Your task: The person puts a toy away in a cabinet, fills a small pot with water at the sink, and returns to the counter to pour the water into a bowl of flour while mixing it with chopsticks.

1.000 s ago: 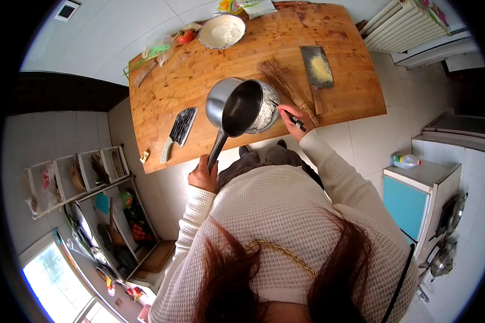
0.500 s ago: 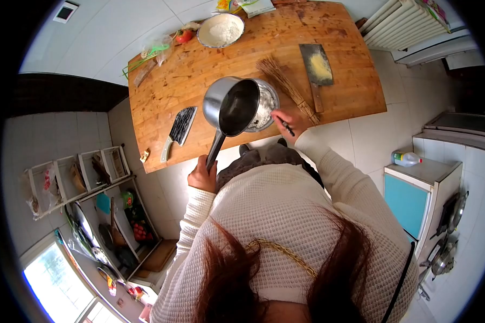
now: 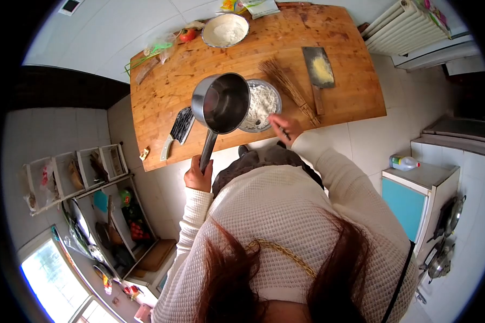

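Note:
My left hand [image 3: 198,175] is closed round the long handle of a metal saucepan [image 3: 221,102]. The pan is held off the table, tipped so its dark inside shows, and no liquid can be made out in it. Just right of it stands a metal bowl [image 3: 278,101] with lumpy white flour [image 3: 263,103] inside; the pan overlaps its left edge in view. At the bowl's near right rim, my right hand [image 3: 286,129] grips a thin dark utensil [image 3: 283,132]. Its working end is hard to see, but a dark spot shows in the flour close by.
On the wooden table [image 3: 172,94] lie a cleaver [image 3: 182,127] at left, a straw brush [image 3: 290,89] and a second cleaver [image 3: 319,70] with yellow crumbs at right. Farther back are an enamel bowl [image 3: 206,36] of white flour, a tomato [image 3: 187,35] and plastic bags.
The saucepan has moved left, away from over the flour bowl, and turned so more of its inside shows. More flour is visible. My right hand has shifted slightly, still holding the utensil.

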Demonstrator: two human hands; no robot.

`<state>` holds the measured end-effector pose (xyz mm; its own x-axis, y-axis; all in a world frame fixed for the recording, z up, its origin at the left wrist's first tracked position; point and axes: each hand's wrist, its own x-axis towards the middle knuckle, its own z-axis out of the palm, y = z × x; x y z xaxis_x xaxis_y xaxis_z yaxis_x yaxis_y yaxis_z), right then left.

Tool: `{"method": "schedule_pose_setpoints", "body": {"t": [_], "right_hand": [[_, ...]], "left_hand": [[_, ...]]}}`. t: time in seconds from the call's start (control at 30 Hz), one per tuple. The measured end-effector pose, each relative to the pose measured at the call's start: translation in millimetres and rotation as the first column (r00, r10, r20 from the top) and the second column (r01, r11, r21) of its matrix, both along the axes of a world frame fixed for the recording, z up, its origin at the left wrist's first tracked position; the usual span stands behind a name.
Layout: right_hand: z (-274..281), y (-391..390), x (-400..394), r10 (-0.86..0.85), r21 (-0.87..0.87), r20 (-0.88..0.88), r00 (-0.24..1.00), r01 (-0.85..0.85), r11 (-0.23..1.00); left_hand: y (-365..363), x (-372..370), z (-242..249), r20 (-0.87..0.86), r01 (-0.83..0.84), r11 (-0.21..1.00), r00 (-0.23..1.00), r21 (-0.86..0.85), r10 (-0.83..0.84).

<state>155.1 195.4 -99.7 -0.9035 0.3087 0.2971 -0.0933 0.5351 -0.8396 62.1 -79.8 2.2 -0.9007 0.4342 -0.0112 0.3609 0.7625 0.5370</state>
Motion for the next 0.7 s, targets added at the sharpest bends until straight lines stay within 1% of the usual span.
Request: {"method": "schedule_pose_setpoints", "body": {"t": [0.03, 0.07, 0.1, 0.13, 0.2, 0.23, 0.27, 0.33, 0.37, 0.43, 0.47, 0.53, 0.57, 0.6, 0.67, 0.7], "right_hand": [[6.4, -11.5, -1.7, 0.004, 0.000, -0.003, 1.000, -0.004, 1.000], [13.0, -24.4, -2.8, 0.043, 0.037, -0.031, 0.999, -0.042, 0.998], [17.9, -30.5, -3.5, 0.081, 0.077, -0.057, 0.995, -0.077, 0.994], [15.3, -28.7, -3.0, 0.081, 0.078, -0.055, 0.995, -0.077, 0.994], [7.9, -18.6, -1.2, 0.138, -0.077, 0.012, 0.990, -0.137, 0.988], [14.2, -8.4, 0.6, 0.067, -0.106, 0.065, 0.996, -0.060, 0.993], [16.7, 1.2, -3.1, 0.072, -0.104, 0.062, 0.996, -0.065, 0.992], [18.2, 15.7, -13.1, -0.182, -0.051, 0.230, 0.956, 0.199, 0.979], [16.4, 18.8, -16.9, -0.181, -0.050, 0.231, 0.956, 0.198, 0.979], [9.4, 21.5, -20.7, -0.137, 0.028, 0.036, 0.990, 0.136, 0.990], [5.2, 17.3, -19.5, -0.137, 0.029, 0.035, 0.990, 0.136, 0.990], [2.8, -3.8, -16.7, 0.071, 0.116, 0.001, 0.998, -0.070, 0.991], [3.4, -17.6, -16.6, 0.043, 0.122, 0.042, 0.998, -0.048, 0.991], [7.9, -23.6, -15.9, 0.042, 0.122, 0.041, 0.998, -0.047, 0.991], [16.3, -27.8, -13.6, 0.091, 0.107, -0.040, 0.995, -0.086, 0.990], [12.2, -19.2, -11.6, 0.147, -0.045, -0.010, 0.989, -0.147, 0.988]], "left_hand": [[-0.7, -0.3, 0.5, -0.017, -0.008, 1.000, 1.000, 0.020, 0.008], [-1.7, -0.7, 0.7, -0.017, -0.010, 1.000, 1.000, 0.020, 0.011], [-2.1, -0.8, 0.1, -0.022, -0.012, 0.999, 1.000, 0.030, 0.013], [-2.5, -0.6, -0.3, -0.025, -0.013, 0.999, 1.000, 0.041, 0.014], [-3.8, -0.4, 0.8, -0.020, -0.006, 1.000, 1.000, 0.031, 0.007], [-3.8, -1.0, 1.2, -0.019, -0.003, 1.000, 1.000, 0.021, 0.004], [-3.3, -1.6, 1.5, -0.023, -0.008, 1.000, 1.000, 0.023, 0.008], [-3.5, -0.9, 2.8, -0.023, -0.019, 0.999, 1.000, 0.030, 0.019], [-4.1, -0.9, 2.2, -0.022, -0.020, 0.999, 1.000, 0.032, 0.021], [-5.1, -1.2, 0.0, -0.009, -0.033, 0.999, 0.999, 0.037, 0.033], [-4.4, -1.2, -0.3, -0.009, -0.033, 0.999, 0.999, 0.038, 0.034], [-3.4, -2.5, 0.3, -0.036, -0.027, 0.999, 0.999, 0.043, 0.029], [-4.4, -3.7, -0.5, -0.038, -0.027, 0.999, 0.999, 0.042, 0.029], [-5.1, -4.5, -2.5, -0.045, -0.030, 0.999, 0.999, 0.036, 0.031], [-5.9, -6.1, -5.2, -0.048, -0.030, 0.999, 0.998, 0.031, 0.032], [-6.1, -7.3, -5.4, -0.033, -0.031, 0.999, 0.999, 0.031, 0.032]]}}
